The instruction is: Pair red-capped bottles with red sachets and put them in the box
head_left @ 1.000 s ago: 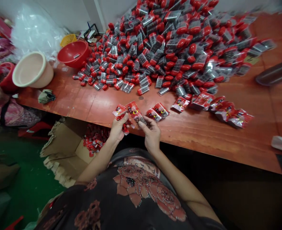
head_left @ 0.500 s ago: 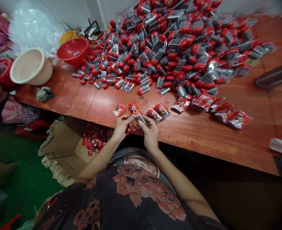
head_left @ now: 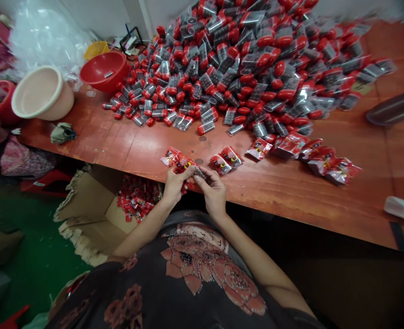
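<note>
My left hand (head_left: 176,183) holds a red foil packet (head_left: 183,163) at the table's front edge. My right hand (head_left: 213,192) pinches a small clear tube with dark contents (head_left: 199,173) close to the packet's mouth, and the fingers of both hands nearly meet. Just right of my hands lie two more red foil packets (head_left: 225,161). Another red packet (head_left: 169,156) lies to the left, partly under the held one. A large heap of clear tubes with red caps (head_left: 229,77) covers the table's back. Filled red packets (head_left: 301,153) trail off to the right.
The red wooden table (head_left: 143,151) ends at a front edge. Below it stands an open cardboard box (head_left: 88,208) holding red packets (head_left: 136,197). A beige basin (head_left: 42,93), red bowl (head_left: 102,71) and plastic bag (head_left: 44,41) stand back left. Green floor (head_left: 34,260) shows below.
My hands have drawn closer together and lower toward the table edge. The tube and red packet now sit together between my fingers, and the view has shifted slightly.
</note>
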### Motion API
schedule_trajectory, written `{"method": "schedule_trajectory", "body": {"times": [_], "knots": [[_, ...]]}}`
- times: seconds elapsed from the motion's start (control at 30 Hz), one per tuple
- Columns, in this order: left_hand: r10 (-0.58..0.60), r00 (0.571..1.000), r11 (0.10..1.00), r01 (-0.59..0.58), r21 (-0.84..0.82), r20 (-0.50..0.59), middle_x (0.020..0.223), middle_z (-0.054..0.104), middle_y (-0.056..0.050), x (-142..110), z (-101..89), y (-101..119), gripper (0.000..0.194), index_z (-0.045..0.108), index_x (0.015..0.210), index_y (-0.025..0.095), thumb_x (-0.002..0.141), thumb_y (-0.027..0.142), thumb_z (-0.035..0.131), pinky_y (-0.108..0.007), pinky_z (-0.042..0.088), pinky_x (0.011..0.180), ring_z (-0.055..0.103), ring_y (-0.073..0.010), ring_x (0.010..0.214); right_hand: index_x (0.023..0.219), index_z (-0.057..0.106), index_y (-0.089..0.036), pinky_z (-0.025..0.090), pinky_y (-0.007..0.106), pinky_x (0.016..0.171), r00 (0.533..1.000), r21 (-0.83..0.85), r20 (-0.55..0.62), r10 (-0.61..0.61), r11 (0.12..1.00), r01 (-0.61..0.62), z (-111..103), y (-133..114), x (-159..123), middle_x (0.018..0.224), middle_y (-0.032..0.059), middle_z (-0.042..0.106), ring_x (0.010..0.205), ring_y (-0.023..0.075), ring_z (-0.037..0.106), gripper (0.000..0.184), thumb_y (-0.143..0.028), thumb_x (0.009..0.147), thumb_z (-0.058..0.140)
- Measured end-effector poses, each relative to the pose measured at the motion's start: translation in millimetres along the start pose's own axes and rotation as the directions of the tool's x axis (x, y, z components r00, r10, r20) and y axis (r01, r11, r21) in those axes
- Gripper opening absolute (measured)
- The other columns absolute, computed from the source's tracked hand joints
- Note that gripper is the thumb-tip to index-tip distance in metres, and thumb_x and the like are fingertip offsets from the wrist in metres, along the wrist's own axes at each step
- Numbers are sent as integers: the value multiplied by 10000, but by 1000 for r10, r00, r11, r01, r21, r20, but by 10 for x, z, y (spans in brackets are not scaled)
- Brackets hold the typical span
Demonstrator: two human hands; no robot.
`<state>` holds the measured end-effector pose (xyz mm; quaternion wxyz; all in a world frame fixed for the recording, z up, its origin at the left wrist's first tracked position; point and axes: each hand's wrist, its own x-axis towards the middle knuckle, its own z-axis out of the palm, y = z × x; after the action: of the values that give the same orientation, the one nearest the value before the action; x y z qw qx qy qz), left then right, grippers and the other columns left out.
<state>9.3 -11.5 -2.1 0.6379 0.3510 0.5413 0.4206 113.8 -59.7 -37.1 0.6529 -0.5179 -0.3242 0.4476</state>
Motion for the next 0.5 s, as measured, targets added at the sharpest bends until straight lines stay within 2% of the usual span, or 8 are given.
{"method": "schedule_trajectory", "body": {"times": [0.1,0.23,0.3,0.4,0.5], "knots": [[-27,1000,1000,27,8,10,449,461,69,4,-19,39,364,594,645,147,568,395,849,-174,229,302,347,-27,326,1084,696,-286,515,371,903,999,-46,42,-23,999,25,-4,-58,-20,958,7,622,913,157,618,292,-300,792,708],[-116,990,991,110,77,80,432,461,56,-12,-44,78,327,613,625,140,563,356,849,-181,217,302,348,-34,329,1169,625,-316,539,333,802,997,-11,54,48,999,-47,-42,-95,-8,917,-7,613,825,147,615,427,-278,758,736],[-112,990,992,107,67,80,433,461,55,-9,-63,91,330,601,611,144,566,359,847,-181,213,302,345,-33,327,1188,615,-333,537,329,794,993,-38,110,49,998,-45,-79,-97,15,959,-5,603,823,146,604,476,-277,735,753],[-92,993,996,90,28,71,436,450,58,-3,-79,79,336,584,595,148,586,370,836,-179,213,301,329,-27,322,1178,647,-356,520,325,811,975,-100,222,13,995,9,-137,-97,59,981,-10,572,830,139,581,449,-266,747,735],[-146,984,989,142,43,103,439,453,51,-16,-61,20,318,611,616,141,588,360,840,-172,217,301,341,-27,328,1134,687,-353,509,325,821,976,-151,218,-19,987,53,-171,-83,91,892,-15,549,842,145,569,374,-254,774,698]]}}
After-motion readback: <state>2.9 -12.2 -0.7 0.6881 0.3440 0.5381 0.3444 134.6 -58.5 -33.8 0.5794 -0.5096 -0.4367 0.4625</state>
